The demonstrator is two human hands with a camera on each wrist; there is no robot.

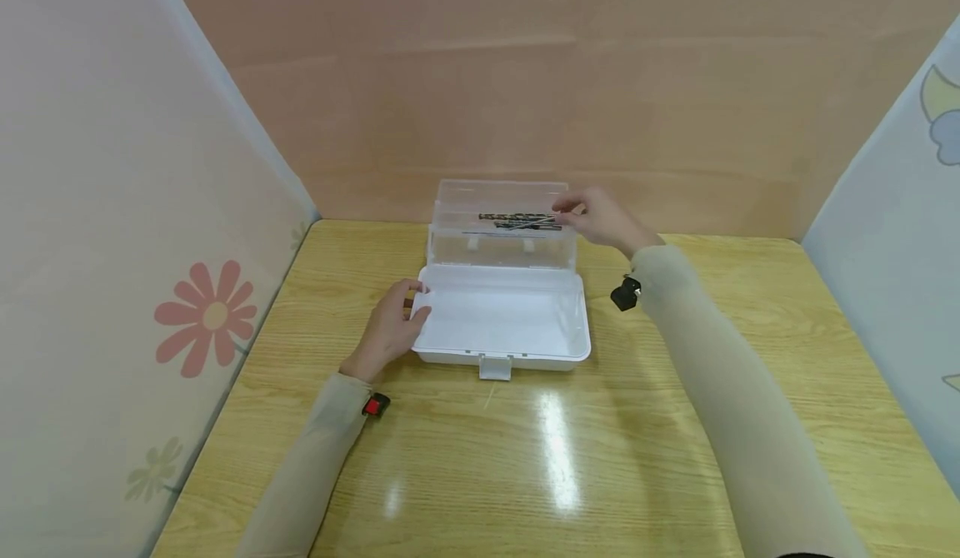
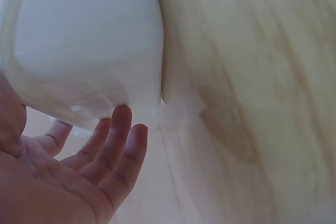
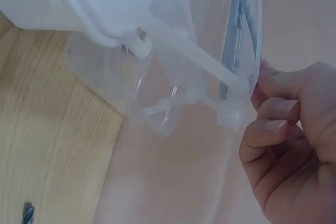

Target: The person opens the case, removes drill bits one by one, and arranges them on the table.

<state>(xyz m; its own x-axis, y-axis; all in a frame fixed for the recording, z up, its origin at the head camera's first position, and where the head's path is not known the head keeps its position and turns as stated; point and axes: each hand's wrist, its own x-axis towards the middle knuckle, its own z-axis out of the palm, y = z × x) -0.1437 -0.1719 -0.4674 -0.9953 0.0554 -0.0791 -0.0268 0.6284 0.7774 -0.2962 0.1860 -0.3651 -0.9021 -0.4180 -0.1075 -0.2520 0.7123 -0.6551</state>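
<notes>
A white plastic toolbox (image 1: 501,312) stands on the table with its front latch hanging down. Behind its bare base, a clear hinged tray (image 1: 457,218) is folded up and back, holding several dark twist drill bits (image 1: 517,216). My left hand (image 1: 392,325) holds the toolbox's left end, thumb over the rim and fingers around the rear corner; the left wrist view shows the fingers by the outer wall. At the tray's right end, my right hand (image 1: 603,221) pinches the end of a slanting silvery drill bit (image 1: 532,223); the fingertips are partly hidden by the tray edge.
A drill bit tip (image 3: 28,213) shows on the wooden table (image 1: 450,458) at the right wrist view's lower left. Clear hinge arms (image 3: 194,56) join tray and base. A tan backdrop (image 1: 495,83) rises close behind, with printed panels (image 1: 75,208) at the sides.
</notes>
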